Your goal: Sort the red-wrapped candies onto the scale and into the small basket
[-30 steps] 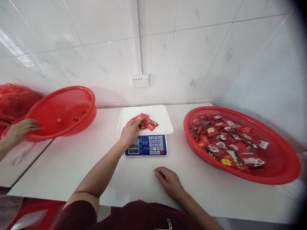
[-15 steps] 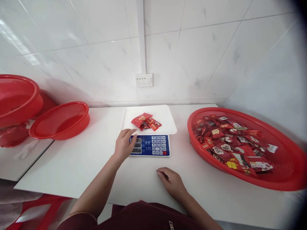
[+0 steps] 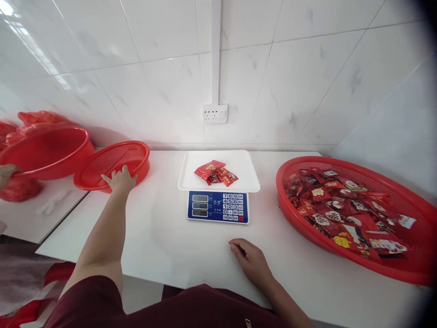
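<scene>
My left hand [image 3: 120,179] reaches over the near rim of a red plastic basket [image 3: 141,169], fingers spread and holding nothing; whether it touches the basket I cannot tell. My right hand [image 3: 251,257] rests on the white table with its fingers curled together, and nothing shows in it. In front of me stands a digital scale [image 3: 217,207] with a blue keypad panel and a white weighing tray [image 3: 244,175]. Several small red snack packets [image 3: 215,172] lie in a pile on that tray.
At right, a large red basket [image 3: 290,223] holds many red packets [image 3: 331,205]. Another red basket [image 3: 64,159] stands far left, another person's hand [image 3: 6,175] at its rim. Red plastic bags [image 3: 43,119] and a white glove [image 3: 51,204] lie there. A socket [image 3: 215,114] is on the wall.
My left hand has left the scale and moved left to the red basket, uncovering the scale's displays. The view has turned slightly left. Another person's hand has appeared at the far left basket.
</scene>
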`<state>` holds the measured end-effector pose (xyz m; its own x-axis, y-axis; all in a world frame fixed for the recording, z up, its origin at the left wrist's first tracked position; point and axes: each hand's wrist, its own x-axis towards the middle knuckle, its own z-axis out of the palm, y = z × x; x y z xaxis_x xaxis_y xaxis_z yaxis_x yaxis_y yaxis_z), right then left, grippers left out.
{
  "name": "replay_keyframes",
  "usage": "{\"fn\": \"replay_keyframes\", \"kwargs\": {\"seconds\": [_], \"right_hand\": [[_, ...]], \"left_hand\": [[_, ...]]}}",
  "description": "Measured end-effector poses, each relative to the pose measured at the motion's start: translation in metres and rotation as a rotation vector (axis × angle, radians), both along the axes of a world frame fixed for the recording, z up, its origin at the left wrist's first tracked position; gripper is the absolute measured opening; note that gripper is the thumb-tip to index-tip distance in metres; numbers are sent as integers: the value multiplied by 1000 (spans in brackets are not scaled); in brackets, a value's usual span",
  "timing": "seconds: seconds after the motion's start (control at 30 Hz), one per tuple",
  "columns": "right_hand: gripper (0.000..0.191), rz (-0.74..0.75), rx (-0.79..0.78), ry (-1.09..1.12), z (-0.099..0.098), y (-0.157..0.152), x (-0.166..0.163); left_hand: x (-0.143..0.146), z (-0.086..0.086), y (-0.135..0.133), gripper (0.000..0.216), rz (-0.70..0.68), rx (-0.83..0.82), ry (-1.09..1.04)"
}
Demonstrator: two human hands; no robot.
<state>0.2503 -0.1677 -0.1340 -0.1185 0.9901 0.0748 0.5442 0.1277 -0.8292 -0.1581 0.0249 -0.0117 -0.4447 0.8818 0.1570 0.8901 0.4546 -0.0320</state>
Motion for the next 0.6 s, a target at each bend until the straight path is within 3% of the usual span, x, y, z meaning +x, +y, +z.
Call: {"fn": "replay_keyframes", "kwargs": {"seconds": [0.13, 0.3, 0.4, 0.6], "right_hand": [[28, 5, -4, 0, -1, 0, 1], [28, 22, 13, 12, -2, 0, 1], [28, 24, 24, 14, -2, 1, 1], [28, 40, 5, 5, 0, 1, 1]], "left_hand": [[32, -5, -13, 49, -150, -45, -16], [84, -9, -47, 59, -317, -10, -78], [101, -8, -62, 61, -377, -22, -169], [125, -6, -54, 53, -524, 165, -171]]}}
